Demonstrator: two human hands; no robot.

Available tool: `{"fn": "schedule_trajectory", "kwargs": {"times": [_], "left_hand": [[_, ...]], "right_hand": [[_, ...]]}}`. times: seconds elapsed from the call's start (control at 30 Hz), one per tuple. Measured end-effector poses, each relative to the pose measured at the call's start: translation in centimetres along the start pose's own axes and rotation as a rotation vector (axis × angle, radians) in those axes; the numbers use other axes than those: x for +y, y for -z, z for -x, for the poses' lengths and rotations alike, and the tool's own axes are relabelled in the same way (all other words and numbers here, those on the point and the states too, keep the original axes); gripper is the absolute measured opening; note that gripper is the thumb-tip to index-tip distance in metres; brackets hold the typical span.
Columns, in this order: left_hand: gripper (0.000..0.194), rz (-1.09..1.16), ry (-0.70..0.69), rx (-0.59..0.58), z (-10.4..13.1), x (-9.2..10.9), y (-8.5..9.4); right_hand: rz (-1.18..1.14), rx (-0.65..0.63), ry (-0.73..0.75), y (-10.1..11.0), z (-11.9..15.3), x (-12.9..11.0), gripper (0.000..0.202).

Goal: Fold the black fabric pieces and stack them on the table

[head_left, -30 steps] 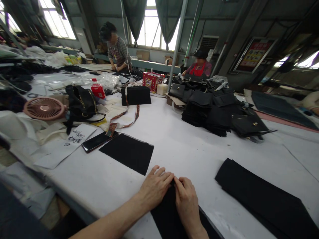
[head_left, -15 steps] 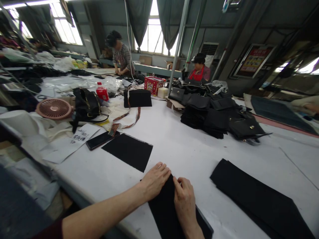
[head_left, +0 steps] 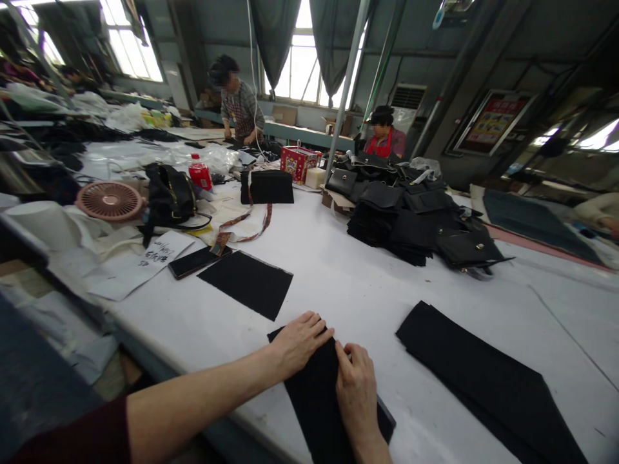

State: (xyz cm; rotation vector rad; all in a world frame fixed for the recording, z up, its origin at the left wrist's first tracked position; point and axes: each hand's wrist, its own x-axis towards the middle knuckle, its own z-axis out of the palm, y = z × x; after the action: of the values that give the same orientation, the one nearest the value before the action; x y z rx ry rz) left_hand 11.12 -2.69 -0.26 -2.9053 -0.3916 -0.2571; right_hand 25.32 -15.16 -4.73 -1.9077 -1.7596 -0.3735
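A black fabric piece (head_left: 309, 403) lies folded on the white table in front of me, its lower end cut off by the frame. My left hand (head_left: 300, 345) rests flat across its upper end, fingers stretched toward the fold. Beside it, my right hand (head_left: 356, 390) has its fingers curled and its thumb on the fabric's right edge, gripping it there. A dark strip with a greyish edge (head_left: 385, 419) shows from under that hand. Just beyond my left hand lies a single flat black piece (head_left: 246, 283).
Stacked long black pieces (head_left: 476, 370) lie at right. Farther back are a pile of black bags (head_left: 411, 212), a black bundle (head_left: 271, 187), a phone (head_left: 196, 263), a pink fan (head_left: 111, 200) and a red bottle (head_left: 200, 173). Two co-workers (head_left: 240, 109) are across the table.
The view has shifted slightly. More of the fabric's upper left corner shows beside my left hand. Both hands keep nearly the same place on the fabric.
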Motion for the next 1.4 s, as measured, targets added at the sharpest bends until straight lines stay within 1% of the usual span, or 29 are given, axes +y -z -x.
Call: {"fn": "schedule_trajectory", "kwargs": {"times": [0.17,0.37,0.67,0.77,0.87,0.97,1.1,1.17,1.3,1.4], "left_hand": [[0.051,-0.032,-0.033,0.011,0.0,0.6,-0.1],[0.044,0.002,-0.064,0.010,-0.5,1.3,0.1],[0.046,0.003,-0.097,0.011,-0.4,2.4,0.5],[0.045,0.023,-0.112,0.000,-0.5,2.9,0.4],[0.048,0.036,-0.096,-0.008,-0.4,3.3,0.4],[0.052,0.042,-0.103,-0.024,-0.4,3.6,0.9],[0.047,0.066,-0.154,-0.043,-0.8,3.8,1.7],[0.047,0.098,-0.154,-0.066,-1.0,4.0,1.9],[0.055,0.130,-0.136,-0.119,-1.1,4.5,2.2],[0.055,0.104,-0.147,-0.123,-1.2,4.9,2.3]], "right_hand": [[0.010,-0.001,0.002,0.7,0.8,0.2,0.038],[0.048,0.000,0.012,1.3,1.7,0.6,0.037],[0.061,-0.016,0.003,2.5,3.1,1.2,0.037],[0.058,-0.012,-0.010,2.9,3.7,1.5,0.037],[0.051,-0.012,-0.019,3.3,4.1,1.6,0.039],[0.040,-0.023,-0.030,3.8,4.4,1.7,0.037],[0.034,-0.037,-0.047,4.3,4.6,1.8,0.034],[0.029,-0.039,-0.051,4.5,4.8,1.9,0.034],[0.003,-0.041,-0.057,5.0,5.2,2.2,0.032],[-0.019,-0.048,-0.063,5.3,5.3,2.2,0.031]]}}
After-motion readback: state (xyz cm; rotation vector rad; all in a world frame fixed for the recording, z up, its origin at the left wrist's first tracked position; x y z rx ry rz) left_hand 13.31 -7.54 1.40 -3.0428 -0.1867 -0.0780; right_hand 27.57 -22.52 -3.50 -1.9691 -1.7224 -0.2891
